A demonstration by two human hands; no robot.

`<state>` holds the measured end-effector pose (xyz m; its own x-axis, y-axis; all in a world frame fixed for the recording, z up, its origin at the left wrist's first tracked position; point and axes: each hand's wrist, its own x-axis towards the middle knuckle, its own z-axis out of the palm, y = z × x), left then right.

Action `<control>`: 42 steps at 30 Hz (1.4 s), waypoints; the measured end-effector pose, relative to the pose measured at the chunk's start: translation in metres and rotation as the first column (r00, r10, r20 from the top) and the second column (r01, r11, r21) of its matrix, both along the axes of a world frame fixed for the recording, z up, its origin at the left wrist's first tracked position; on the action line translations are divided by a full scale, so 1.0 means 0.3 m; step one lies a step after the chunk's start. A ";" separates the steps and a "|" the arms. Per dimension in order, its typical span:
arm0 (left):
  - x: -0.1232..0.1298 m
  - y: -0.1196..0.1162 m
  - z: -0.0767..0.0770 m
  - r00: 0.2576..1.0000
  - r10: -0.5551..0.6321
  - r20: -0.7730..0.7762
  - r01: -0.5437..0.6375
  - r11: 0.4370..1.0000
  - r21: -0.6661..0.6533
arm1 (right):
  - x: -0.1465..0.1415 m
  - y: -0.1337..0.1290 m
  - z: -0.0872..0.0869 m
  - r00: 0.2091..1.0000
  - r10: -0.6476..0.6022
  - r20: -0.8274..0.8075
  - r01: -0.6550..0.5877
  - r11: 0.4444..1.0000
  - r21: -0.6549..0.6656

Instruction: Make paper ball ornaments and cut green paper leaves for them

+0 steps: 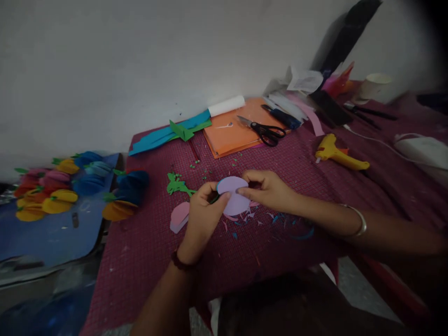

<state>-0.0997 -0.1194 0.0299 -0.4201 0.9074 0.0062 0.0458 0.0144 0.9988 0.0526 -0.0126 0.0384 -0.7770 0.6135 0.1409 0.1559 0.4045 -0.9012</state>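
Observation:
A lilac paper circle (pixel 235 205) is held up over the table between both my hands, with a sliver of blue paper showing at its upper left edge. My left hand (pixel 209 201) pinches its left side, thumb on the front face. On the other side, my right hand (pixel 264 188) grips the upper right edge between thumb and fingers. Just left of my left hand lie pink and lilac paper pieces (pixel 179 214). Behind them is a small pile of green paper cut-outs (pixel 177 183). Tiny paper scraps (pixel 241 223) are scattered beneath the circle.
Black-handled scissors (pixel 268 133) rest on orange paper sheets (pixel 224 140) at the back. A yellow glue gun (pixel 339 154) lies to the right, its cable trailing near a white cup (pixel 376 84). Several colourful paper fruits (pixel 59 200) sit on a blue board (pixel 45 238) at left.

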 end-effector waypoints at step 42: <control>0.028 -0.009 -0.050 0.996 -0.051 0.073 0.048 0.998 0.035 | 0.029 0.057 -0.028 0.958 -0.066 -0.280 -0.079 0.876 -0.476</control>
<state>-0.0912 -0.1222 0.0147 -0.3749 0.9270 0.0076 -0.0281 -0.0196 0.9994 0.0613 0.0045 0.0300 -0.7538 0.6557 0.0424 -0.1313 -0.0871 -0.9875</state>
